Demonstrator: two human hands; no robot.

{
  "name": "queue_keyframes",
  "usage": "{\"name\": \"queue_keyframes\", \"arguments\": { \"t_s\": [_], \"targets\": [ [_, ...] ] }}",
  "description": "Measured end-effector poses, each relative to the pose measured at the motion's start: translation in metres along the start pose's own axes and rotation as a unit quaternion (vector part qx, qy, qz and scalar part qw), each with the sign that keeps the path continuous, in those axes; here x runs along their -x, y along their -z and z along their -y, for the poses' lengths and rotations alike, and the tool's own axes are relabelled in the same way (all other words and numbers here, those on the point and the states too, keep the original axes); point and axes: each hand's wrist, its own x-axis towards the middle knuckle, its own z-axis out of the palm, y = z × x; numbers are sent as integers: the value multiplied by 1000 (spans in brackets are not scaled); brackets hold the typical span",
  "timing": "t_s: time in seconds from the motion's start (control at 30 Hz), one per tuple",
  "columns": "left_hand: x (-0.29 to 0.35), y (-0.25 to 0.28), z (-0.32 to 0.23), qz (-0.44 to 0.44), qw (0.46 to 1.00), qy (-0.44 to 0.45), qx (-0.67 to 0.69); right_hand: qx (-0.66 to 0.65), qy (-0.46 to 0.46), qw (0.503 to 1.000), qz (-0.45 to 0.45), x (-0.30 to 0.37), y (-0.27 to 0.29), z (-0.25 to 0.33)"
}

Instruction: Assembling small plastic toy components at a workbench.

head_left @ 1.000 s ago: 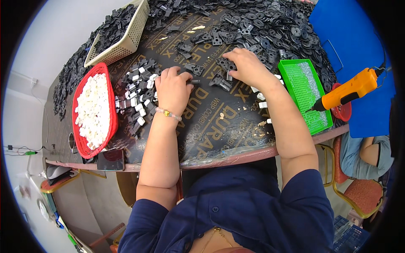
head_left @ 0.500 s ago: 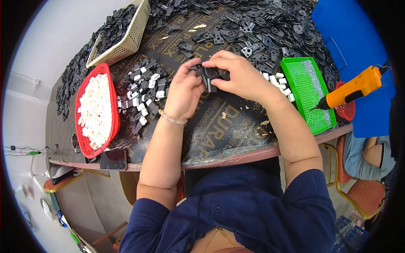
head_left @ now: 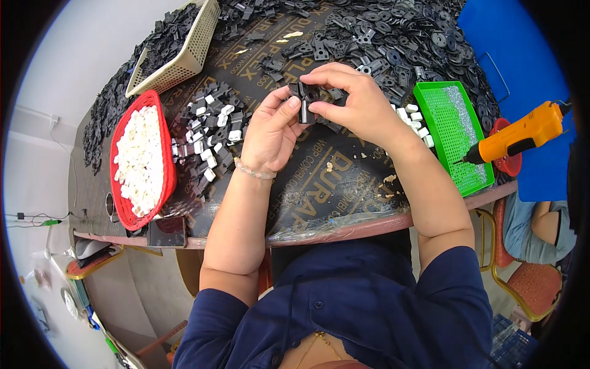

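Note:
Over the middle of the table, my left hand (head_left: 275, 126) and my right hand (head_left: 350, 101) pinch one small black plastic part (head_left: 304, 106) between them. The part has a shiny, tube-like lower end pointing toward me; its upper side is partly hidden by my fingers. My left thumb presses on its left side, while the right thumb and index finger grip it from the right. Left of my hands lies a pile of black parts with white blocks (head_left: 212, 135). A few white pieces (head_left: 413, 117) lie beyond my right forearm.
A red basket of white pieces (head_left: 174, 178) and a cream crate (head_left: 203, 46) stand at left. Heaps of black parts (head_left: 393, 43) cover the far side. At right, an orange electric screwdriver (head_left: 522, 132) hangs over a green tray of screws (head_left: 425, 98). A phone (head_left: 167, 232) lies at the front edge.
My left thumb has come down onto the black part, which now sits more upright between my hands. Both hands remain in nearly the same place.

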Motion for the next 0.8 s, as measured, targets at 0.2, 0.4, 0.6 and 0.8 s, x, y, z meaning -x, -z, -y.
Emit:
{"name": "queue_keyframes", "arguments": {
  "t_s": [0.2,0.4,0.6,0.8],
  "targets": [
    [4,-9,-3,4,1000,7,19,117,98,987,-54,1,-2,6],
    [5,-11,3,10,999,9,47,106,103,988,-51,1,0,13],
    [9,-17,-1,36,999,11,28,166,153,972,-62,0,5,17],
    [8,-22,2,62,998,-9,0,166,102,979,-62,3,8,15]
  ]
}}
